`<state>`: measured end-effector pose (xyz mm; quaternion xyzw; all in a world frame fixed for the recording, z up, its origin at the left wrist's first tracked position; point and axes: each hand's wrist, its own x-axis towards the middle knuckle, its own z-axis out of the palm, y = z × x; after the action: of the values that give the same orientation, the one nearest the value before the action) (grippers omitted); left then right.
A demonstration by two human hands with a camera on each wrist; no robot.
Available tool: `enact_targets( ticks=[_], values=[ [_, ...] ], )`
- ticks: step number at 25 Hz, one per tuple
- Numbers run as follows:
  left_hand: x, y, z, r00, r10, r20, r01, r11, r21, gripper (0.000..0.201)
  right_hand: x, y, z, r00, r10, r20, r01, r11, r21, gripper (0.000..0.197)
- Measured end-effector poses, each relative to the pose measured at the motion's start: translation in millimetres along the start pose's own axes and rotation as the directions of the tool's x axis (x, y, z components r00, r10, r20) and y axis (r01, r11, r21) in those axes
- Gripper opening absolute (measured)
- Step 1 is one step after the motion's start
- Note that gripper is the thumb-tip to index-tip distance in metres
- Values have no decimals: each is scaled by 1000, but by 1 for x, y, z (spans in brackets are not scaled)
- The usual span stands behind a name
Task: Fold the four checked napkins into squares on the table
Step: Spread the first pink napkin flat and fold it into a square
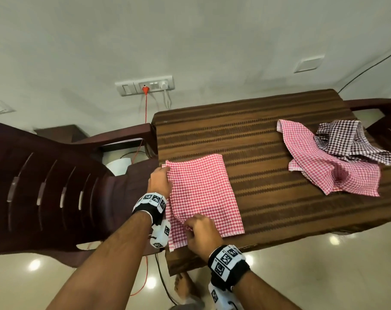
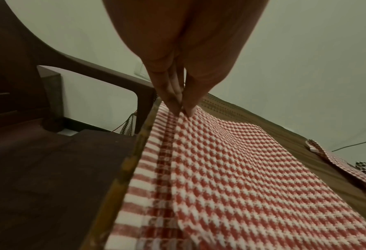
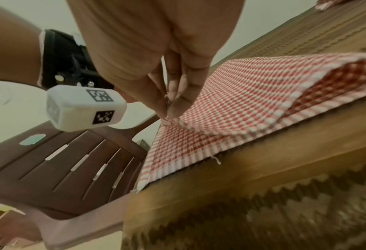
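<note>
A red-and-white checked napkin [image 1: 203, 193] lies folded over on itself at the near left corner of the table [image 1: 268, 139]. My left hand [image 1: 160, 181] pinches its far left corner [image 2: 181, 111] between thumb and fingers. My right hand [image 1: 201, 236] pinches the near corner of the upper layer [image 3: 171, 118], lifted slightly off the lower layer [image 3: 177, 152]. At the table's far right lie a loose pink checked napkin [image 1: 324, 162] and a crumpled dark checked napkin [image 1: 346, 142] partly on top of it.
The table wears a brown striped cloth [image 1: 279, 209]. A dark brown plastic chair [image 1: 45, 186] stands tight against the table's left side. A wall socket panel [image 1: 145, 86] with an orange cable is behind. A foot [image 1: 185, 285] shows below the table's near edge.
</note>
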<state>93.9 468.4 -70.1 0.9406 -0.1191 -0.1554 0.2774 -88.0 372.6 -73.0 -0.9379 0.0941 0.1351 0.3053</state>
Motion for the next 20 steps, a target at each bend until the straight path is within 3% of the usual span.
enact_targets(
  ticks=[7,20],
  values=[
    [4,-29,-1,999,8,37,-6,999,-41,30,3,-17,27,998,-58,33,59,998,-23,20],
    [16,-50,6,995,37,91,-34,999,-32,27,1,-21,63,968,-211,136,234,955,-180,27]
  ],
)
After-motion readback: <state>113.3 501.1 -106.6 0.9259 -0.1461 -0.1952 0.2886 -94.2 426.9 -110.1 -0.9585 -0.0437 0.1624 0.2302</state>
